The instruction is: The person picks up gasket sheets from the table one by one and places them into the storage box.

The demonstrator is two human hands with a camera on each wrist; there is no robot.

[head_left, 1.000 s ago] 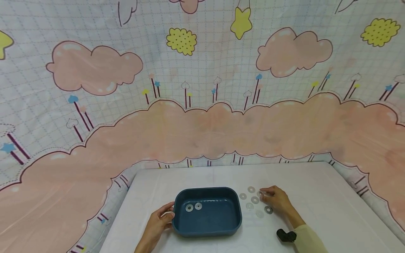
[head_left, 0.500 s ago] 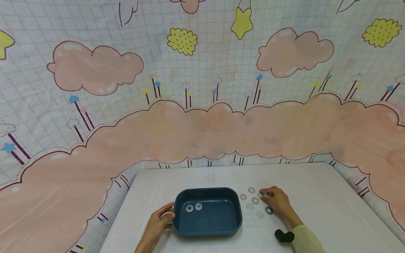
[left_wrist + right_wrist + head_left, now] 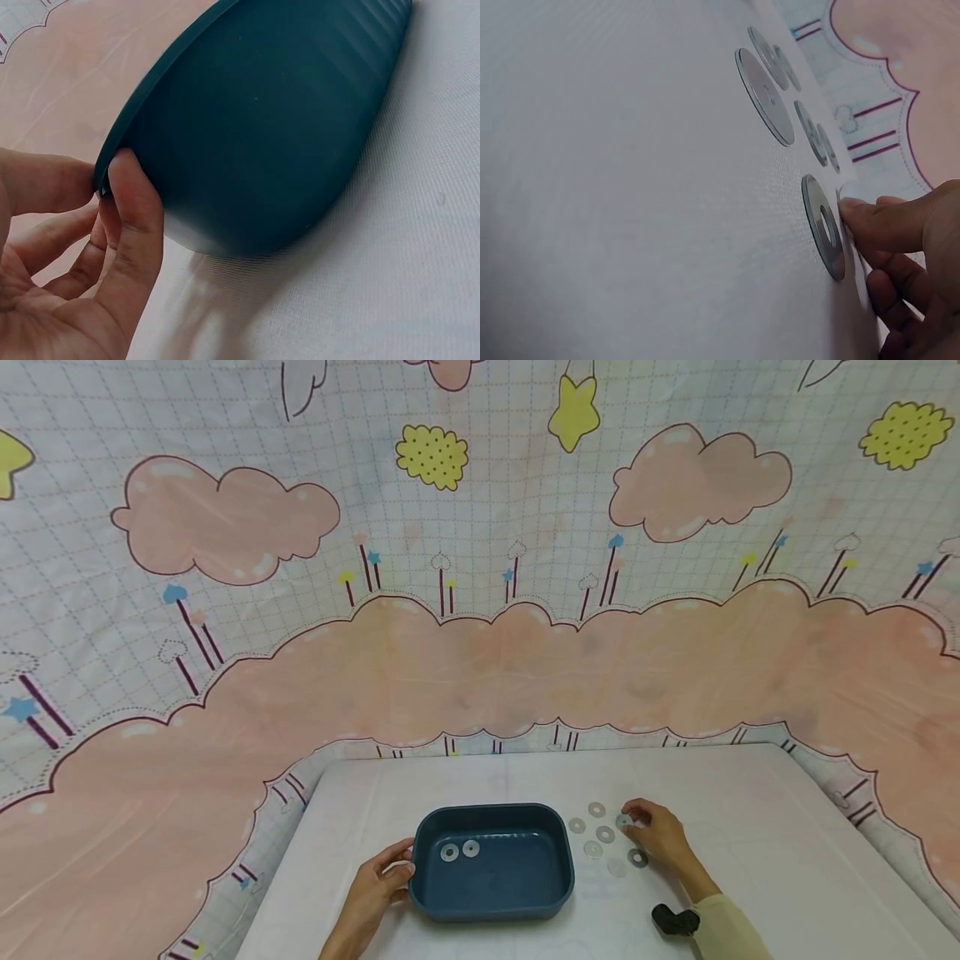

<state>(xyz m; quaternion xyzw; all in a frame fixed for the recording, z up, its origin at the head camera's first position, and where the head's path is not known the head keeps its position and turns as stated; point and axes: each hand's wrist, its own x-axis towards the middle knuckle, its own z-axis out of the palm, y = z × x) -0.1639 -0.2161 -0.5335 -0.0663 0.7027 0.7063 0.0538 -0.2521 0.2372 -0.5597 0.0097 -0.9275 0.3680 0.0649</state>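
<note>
A dark blue rectangular tray (image 3: pixel 491 917) stands on the white tabletop, two metal washers (image 3: pixel 470 848) lying inside it near its left end. My left hand (image 3: pixel 372 883) pinches the tray's left rim; the left wrist view shows a finger (image 3: pixel 136 217) against the outer wall, just under the lip. To the right of the tray, my right hand (image 3: pixel 660 835) holds a flat washer (image 3: pixel 623 820) at its edge between thumb and fingertips. Several other washers (image 3: pixel 604 834) lie flat beside that hand, among them a darker ring (image 3: pixel 637 857) just below it.
A black strapped-on object (image 3: pixel 675 920) sits at the right wrist, by a pale sleeve (image 3: pixel 726 927). Behind the white table (image 3: pixel 420 781) hangs a cloth (image 3: pixel 480 677) printed with clouds and stars.
My right fingertips have shifted slightly right, and more of the washer at them now shows. My left hand and the tray stay in place.
</note>
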